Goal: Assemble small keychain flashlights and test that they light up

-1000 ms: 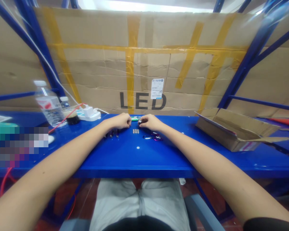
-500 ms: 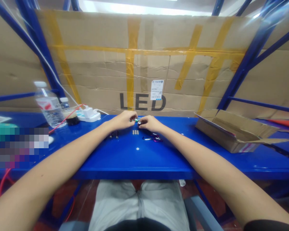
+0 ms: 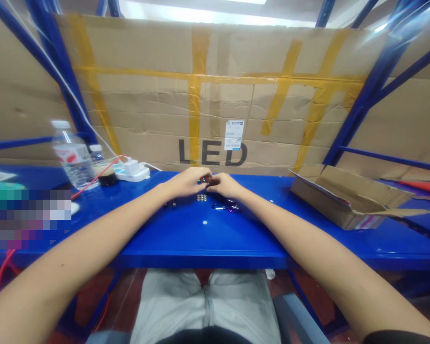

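Note:
At the back of the blue table, my left hand [image 3: 191, 181] curls closed around a small shiny green piece [image 3: 202, 181], mostly hidden by the fingers. My right hand [image 3: 225, 185] meets it fingertip to fingertip, pinching a small dark piece [image 3: 211, 185] whose kind I cannot make out. Just in front of the hands lies a tight group of small silver discs [image 3: 201, 197]. Below the right wrist rest carabiners, a purple one [image 3: 234, 209] and a bluish one [image 3: 219, 207]. Small dark cylinders [image 3: 174, 204] are partly covered by the left wrist.
An open cardboard box [image 3: 347, 210] stands on the right. On the left are a water bottle [image 3: 75, 160], a cup of dark liquid [image 3: 107, 177] and a white power strip [image 3: 134, 173] with a red cable. A large cardboard panel [image 3: 157, 110] rises behind the table [image 3: 200, 241].
My left hand has moved right and slightly nearer, bringing the green piece up against the dark piece in my right hand. The right hand has barely shifted.

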The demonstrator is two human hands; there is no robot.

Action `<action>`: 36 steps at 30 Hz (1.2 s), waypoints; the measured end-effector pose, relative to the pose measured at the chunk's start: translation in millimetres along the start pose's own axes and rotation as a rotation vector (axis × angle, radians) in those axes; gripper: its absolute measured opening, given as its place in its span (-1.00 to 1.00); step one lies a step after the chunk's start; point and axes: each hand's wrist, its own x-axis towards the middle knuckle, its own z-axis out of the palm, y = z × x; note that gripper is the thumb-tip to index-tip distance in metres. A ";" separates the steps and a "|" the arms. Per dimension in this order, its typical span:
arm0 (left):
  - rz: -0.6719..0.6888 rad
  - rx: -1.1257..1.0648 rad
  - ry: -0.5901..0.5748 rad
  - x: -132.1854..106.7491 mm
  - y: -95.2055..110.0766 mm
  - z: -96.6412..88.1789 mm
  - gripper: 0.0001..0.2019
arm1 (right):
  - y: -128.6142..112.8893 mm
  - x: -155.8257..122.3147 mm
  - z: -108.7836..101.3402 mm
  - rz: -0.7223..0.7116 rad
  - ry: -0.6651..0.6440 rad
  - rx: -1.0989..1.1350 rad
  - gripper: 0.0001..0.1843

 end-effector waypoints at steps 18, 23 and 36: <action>-0.360 -0.122 0.147 1.5 -9.2 18.6 -0.82 | -9.6 0.5 -25.5 0.101 0.106 -0.151 -0.76; -0.410 -0.274 0.329 3.4 -13.1 16.9 -0.85 | -12.2 -5.2 -57.4 0.220 -0.163 -0.364 -0.93; -0.630 -0.879 0.479 12.7 -8.5 14.9 -0.78 | -17.8 -11.6 -56.6 0.179 -0.343 -0.322 -0.94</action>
